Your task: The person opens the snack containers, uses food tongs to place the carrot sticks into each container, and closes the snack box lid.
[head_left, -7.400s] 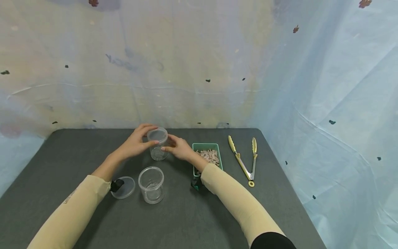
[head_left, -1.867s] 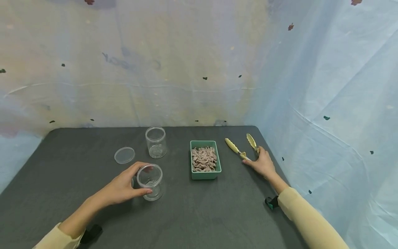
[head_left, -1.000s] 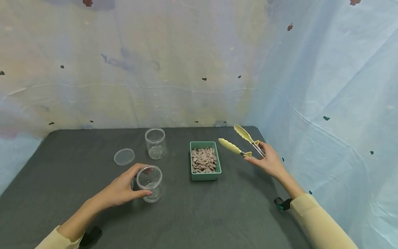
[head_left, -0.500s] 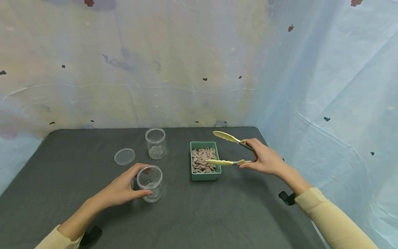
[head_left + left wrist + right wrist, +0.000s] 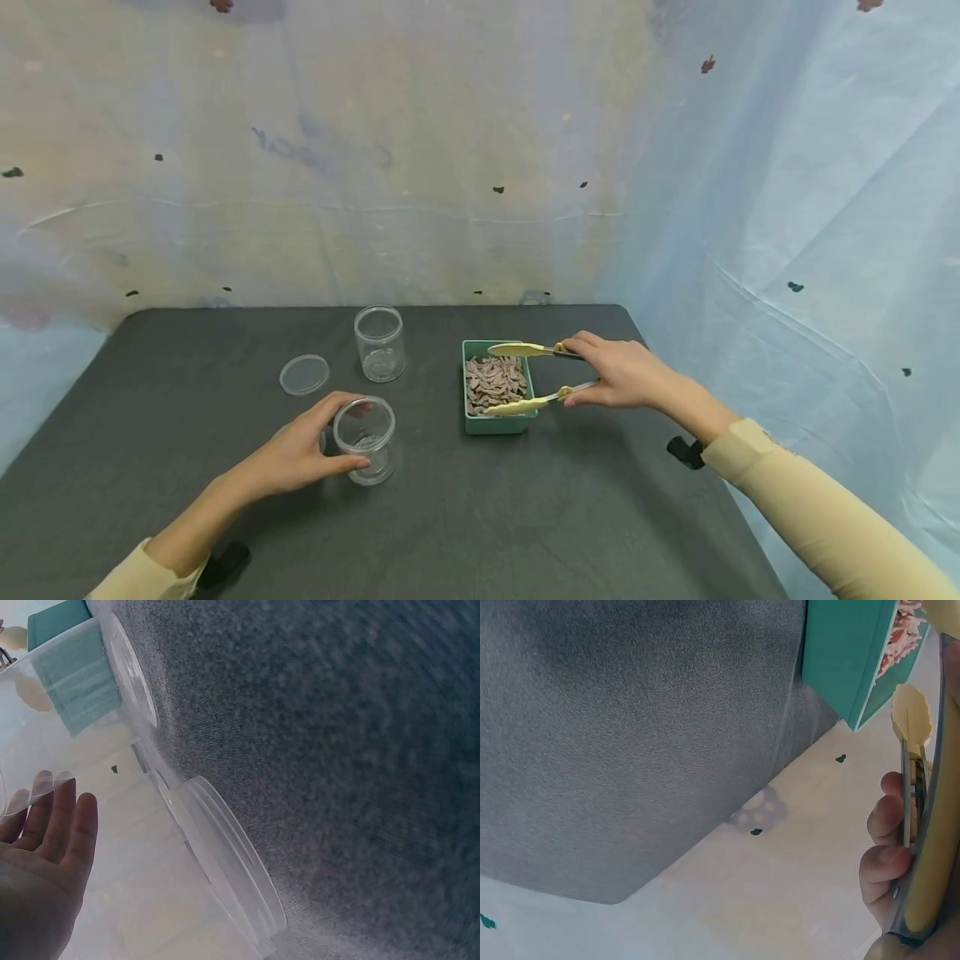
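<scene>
My left hand (image 5: 292, 457) grips a clear plastic jar (image 5: 372, 468), lidless and upright, thumb in front and fingers around the far side. In the left wrist view its fingers (image 5: 60, 825) lie against the clear wall. My right hand (image 5: 626, 373) holds yellow-tipped metal tongs (image 5: 525, 350) with arms spread, also seen as tongs (image 5: 911, 716) in the right wrist view. Their tips hover over a green tray (image 5: 498, 426) of pale brownish-pink strips (image 5: 491, 385), one near the far rim, one near the close rim. Nothing is visibly pinched between the tips.
A second open clear jar (image 5: 381, 350) stands behind the held one. To its left lies a clear round lid (image 5: 303, 375). Another clear lid (image 5: 232, 859) shows near the left hand, mostly hidden in the head view. Plastic sheeting (image 5: 450, 167) hangs behind the dark table (image 5: 465, 525).
The right hand has taken up the tongs from the table's right side and carried them left over the tray. The left hand, earlier at the rear jar, now stays on the front jar.
</scene>
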Demonstrator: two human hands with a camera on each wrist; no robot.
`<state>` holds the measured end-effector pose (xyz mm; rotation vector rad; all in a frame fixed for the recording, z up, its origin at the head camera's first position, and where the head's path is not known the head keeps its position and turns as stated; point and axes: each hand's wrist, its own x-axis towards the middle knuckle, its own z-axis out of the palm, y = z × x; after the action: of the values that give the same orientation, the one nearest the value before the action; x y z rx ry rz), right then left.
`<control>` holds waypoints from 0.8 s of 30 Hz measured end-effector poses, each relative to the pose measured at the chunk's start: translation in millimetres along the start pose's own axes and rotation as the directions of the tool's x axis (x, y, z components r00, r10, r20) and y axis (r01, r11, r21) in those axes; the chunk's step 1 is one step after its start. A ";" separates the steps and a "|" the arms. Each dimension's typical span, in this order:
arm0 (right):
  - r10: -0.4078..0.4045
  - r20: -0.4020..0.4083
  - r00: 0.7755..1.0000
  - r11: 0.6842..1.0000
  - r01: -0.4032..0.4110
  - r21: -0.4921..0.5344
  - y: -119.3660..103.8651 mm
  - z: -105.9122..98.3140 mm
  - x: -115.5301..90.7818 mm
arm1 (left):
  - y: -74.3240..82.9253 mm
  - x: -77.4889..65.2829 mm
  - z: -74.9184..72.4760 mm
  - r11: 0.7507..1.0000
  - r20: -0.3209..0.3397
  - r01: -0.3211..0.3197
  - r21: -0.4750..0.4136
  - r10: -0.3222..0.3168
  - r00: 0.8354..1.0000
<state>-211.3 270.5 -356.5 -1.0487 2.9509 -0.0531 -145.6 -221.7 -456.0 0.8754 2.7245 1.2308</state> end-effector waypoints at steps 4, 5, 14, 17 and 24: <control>-0.020 0.035 0.999 0.999 0.021 -0.035 -3.7 -3.4 7.6 | 1.3 -0.2 -0.2 1.000 -0.002 0.003 0.000 -0.003 1.000; -0.025 0.041 0.999 0.999 0.027 -0.047 -4.3 -3.9 9.4 | 1.5 -0.2 -0.2 1.000 -0.002 0.004 0.002 -0.004 1.000; -0.041 0.078 0.996 0.992 0.050 -0.119 -4.9 -4.4 20.1 | 1.9 -0.4 0.5 1.000 0.004 0.018 0.015 -0.018 1.000; -0.043 0.068 0.997 0.988 0.052 -0.143 -3.7 -4.3 22.3 | 1.3 -0.3 0.5 1.000 0.001 0.015 0.018 -0.015 1.000; -0.073 0.050 0.996 0.986 0.080 -0.150 -3.5 -4.0 23.6 | 0.3 -0.3 0.6 1.000 0.002 0.016 0.015 -0.016 1.000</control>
<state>-227.5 253.0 -352.3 -1.1641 2.9127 0.1945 -145.1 -221.3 -456.2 0.8545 2.7374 1.2070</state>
